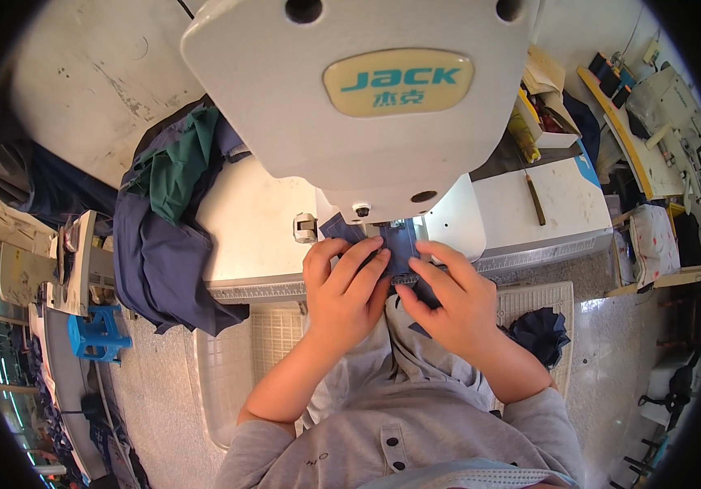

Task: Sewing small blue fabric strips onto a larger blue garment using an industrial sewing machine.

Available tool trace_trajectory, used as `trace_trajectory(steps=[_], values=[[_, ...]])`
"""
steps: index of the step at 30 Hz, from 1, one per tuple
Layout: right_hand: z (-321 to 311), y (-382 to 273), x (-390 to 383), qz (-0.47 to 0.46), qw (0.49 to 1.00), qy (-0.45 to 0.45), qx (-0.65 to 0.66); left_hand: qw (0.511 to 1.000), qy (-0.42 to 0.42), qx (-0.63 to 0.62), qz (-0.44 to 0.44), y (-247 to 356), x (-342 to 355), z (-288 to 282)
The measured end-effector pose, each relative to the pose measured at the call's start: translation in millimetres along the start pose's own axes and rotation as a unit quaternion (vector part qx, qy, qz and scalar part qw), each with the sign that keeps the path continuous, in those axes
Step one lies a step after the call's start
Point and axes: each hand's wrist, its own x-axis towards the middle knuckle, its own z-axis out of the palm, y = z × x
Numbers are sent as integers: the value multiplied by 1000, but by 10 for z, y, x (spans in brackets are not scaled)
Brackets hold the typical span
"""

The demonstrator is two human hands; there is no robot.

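A white sewing machine [342, 138] fills the upper middle, with navy fabric pieces [398, 244] under its needle area. My left hand [342, 297] has curled fingers pressed onto the fabric's left part, gripping it. At the right edge of the fabric, my right hand [456, 306] holds it between bent fingers and thumb, which hangs near the table's front edge. The fingertips of both hands are close together, just in front of the machine head. Part of the fabric is hidden beneath my fingers.
A navy and green cloth pile [163, 220] hangs over the table's [253, 236] left side. A dark stick-like tool [534, 200] and yellow-edged box [542, 122] are at right. A blue stool [98, 334] stands at left; dark cloth [540, 330] lies in a tray below right.
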Motion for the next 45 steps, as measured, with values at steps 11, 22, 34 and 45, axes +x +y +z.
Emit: trace_trajectory(steps=[11, 22, 34, 45], values=[[108, 50, -365, 215, 958, -57, 179, 1000, -28, -4, -6, 44, 17, -87], [-106, 0, -328, 333, 912, -132, 197, 999, -41, 5, -8, 86, 36, -167], [-488, -339, -2, 148, 969, -138, -139, 999, -44, 0, -22, 144, 52, -155], [-282, -241, 64, 22, 983, 42, -175, 1000, -19, 20, -4, 107, 78, -77]])
